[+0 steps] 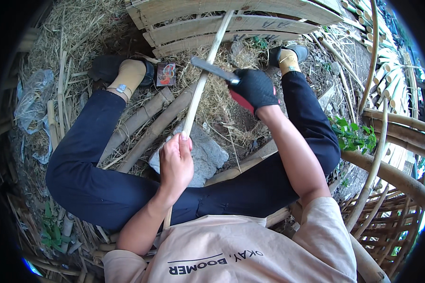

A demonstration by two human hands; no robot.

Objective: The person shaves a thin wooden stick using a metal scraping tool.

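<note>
My bare left hand [176,158] is closed round a long, pale strip of bamboo [202,78], thumb lying along it. The strip slants up and away to the right, its far end over a wooden crate [222,26], its near end passing down by my lap. In a black glove with a red palm, my right hand [256,89] grips a knife [212,70] by its handle, which the fingers hide. The flat grey blade points left and lies across the strip, well above my left hand. Whether it cuts in cannot be seen.
A grey stone [203,158] stands between my legs beside bamboo poles [158,127]. A small red packet [165,74] lies by my left foot, and a clear plastic bag [33,101] farther left. At right are cut bamboo [389,85], a leafy plant [354,134] and a woven basket [387,231].
</note>
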